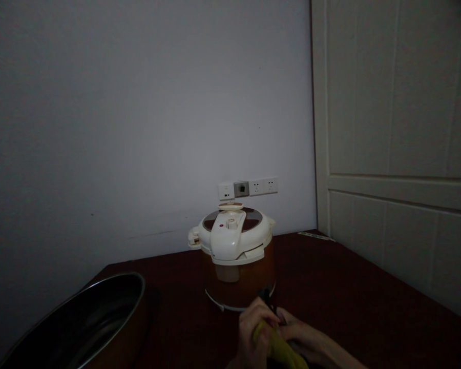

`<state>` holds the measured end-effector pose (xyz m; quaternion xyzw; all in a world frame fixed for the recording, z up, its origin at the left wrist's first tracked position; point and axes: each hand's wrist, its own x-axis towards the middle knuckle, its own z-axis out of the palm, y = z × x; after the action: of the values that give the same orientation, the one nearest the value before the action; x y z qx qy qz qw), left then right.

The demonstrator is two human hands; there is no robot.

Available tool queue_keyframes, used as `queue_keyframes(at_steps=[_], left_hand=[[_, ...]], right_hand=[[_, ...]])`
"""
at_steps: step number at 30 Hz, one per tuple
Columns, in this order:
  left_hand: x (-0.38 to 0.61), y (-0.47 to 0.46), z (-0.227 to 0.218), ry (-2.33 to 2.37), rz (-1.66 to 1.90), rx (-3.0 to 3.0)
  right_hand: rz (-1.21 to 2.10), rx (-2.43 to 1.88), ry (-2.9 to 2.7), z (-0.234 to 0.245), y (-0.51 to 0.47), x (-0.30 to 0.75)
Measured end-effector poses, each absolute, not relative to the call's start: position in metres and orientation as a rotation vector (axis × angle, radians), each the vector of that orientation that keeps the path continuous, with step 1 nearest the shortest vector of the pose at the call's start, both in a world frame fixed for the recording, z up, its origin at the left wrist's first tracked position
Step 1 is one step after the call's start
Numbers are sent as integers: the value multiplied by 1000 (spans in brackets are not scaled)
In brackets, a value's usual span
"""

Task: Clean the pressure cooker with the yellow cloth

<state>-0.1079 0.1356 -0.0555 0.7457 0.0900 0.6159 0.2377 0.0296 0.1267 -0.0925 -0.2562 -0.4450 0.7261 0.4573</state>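
Low in the head view, my left hand [252, 325] is closed around a bunched yellow cloth [283, 352]. My right hand [305, 335] comes in from the lower right and meets it, its fingers closed at a black cord [267, 296] with a thicker dark end. The cord pokes up between both hands, and shadow hides its exact shape. Just beyond the hands stands an electric pressure cooker [236, 279], with a brown body and a white lid [226, 241] on top. The lid's handle and valve knob face me.
A large dark pan [138, 302] with a metal rim stands at the lower left on the dark red table [330, 287]. Wall sockets [263, 186] sit behind the cooker. A pale panelled door [399, 154] borders the table's right side. A thin strip [315, 236] lies near the back corner.
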Motion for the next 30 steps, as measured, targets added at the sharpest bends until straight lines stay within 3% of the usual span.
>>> queue_keyframes(at_steps=[5, 14, 18, 22, 25, 28, 30], left_hand=[[-110, 136, -32, 112, 1827, 2049], [-162, 134, 48, 242, 2054, 1918], [-183, 158, 110, 330, 2274, 1478], [-188, 221, 190, 507, 2232, 1425], [-180, 292, 229, 851, 1932, 1778], [-167, 364, 231, 1341, 995, 2167], [-161, 402, 217, 1431, 709, 2184]], right_hand=[[1759, -664, -1263, -80, 129, 31], [1144, -1242, -1936, -43, 110, 35], [1043, -1298, -1881, -25, 103, 48], [1084, -1253, -1528, -22, 113, 50], [1285, -1170, -1312, -20, 124, 39], [1447, -1135, -1116, -14, 134, 25], [1477, -1137, -995, -8, 140, 17]])
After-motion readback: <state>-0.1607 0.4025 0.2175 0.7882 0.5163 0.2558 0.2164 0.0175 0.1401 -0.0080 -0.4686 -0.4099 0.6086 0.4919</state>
